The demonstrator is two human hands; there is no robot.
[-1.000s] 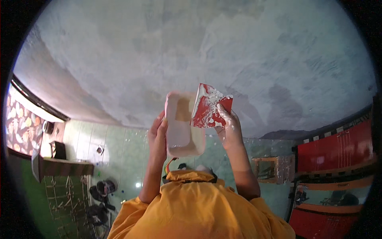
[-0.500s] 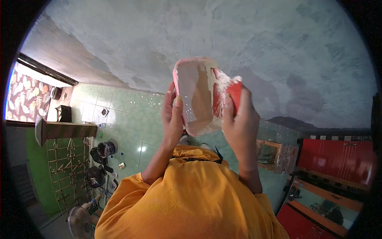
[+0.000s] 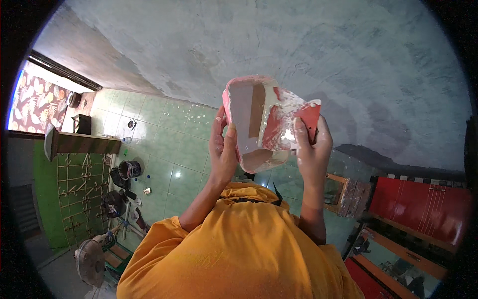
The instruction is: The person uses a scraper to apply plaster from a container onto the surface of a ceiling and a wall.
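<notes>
My left hand [image 3: 223,151] grips the left side of a pink rectangular tub [image 3: 227,105], its thumb over the near rim. The tub is tilted up, its inside smooth and greyish-brown, with pale smears along the rim. A flat red putty scraper [image 3: 309,116] is pinched in my right hand [image 3: 314,145], thumb on its face. White putty coats much of the blade, which lies across the tub's right edge. Whitish specks mark my fingers.
A patchy grey plastered wall [image 3: 308,40] rises beyond the tub. Below it runs a green tiled floor [image 3: 164,144] with white drips. To the left are a dark bucket [image 3: 130,169], a metal grille [image 3: 82,194] and a fan [image 3: 89,264]; red cabinets [image 3: 413,207] stand right.
The tub and scraper have shifted slightly right. The scraper now lies flatter, showing more of its red face, and its blade overlaps more of the tub's right side.
</notes>
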